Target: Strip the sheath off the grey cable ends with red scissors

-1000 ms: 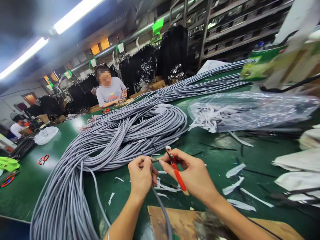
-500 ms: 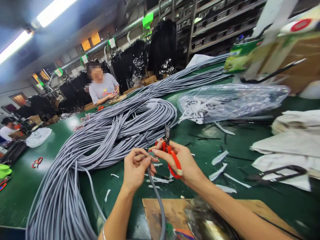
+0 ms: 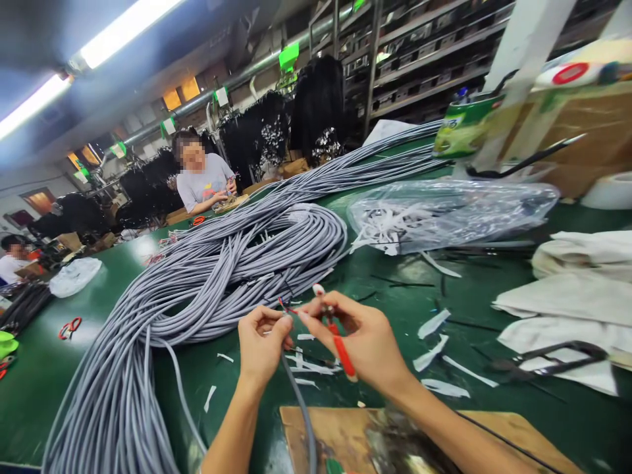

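Observation:
My left hand (image 3: 263, 343) is closed around a grey cable (image 3: 302, 405) near its end, the rest of the cable hanging down toward me. Thin red wires (image 3: 282, 304) stick out above the left fingertips. My right hand (image 3: 368, 339) keeps red-handled cutting pliers (image 3: 342, 354) in its palm, and its thumb and forefinger reach the wire ends. Whether those fingertips pinch a wire is too small to tell. The pliers' jaws are mostly hidden by the fingers. Beyond both hands lies a big coiled bundle of grey cables (image 3: 197, 283).
White scraps (image 3: 434, 322) litter the green table (image 3: 385, 388). A clear plastic bag (image 3: 474, 204) of white strips lies behind; scissors (image 3: 557, 359) and white cloth (image 3: 567, 283) are right. A brown board (image 3: 306, 428) sits close to me. Another person (image 3: 205, 178) works across the table.
The pliers have turned in my right hand, their jaws no longer pointing up in view. My right fingertips are now at the wire ends, and red wires show above my left hand.

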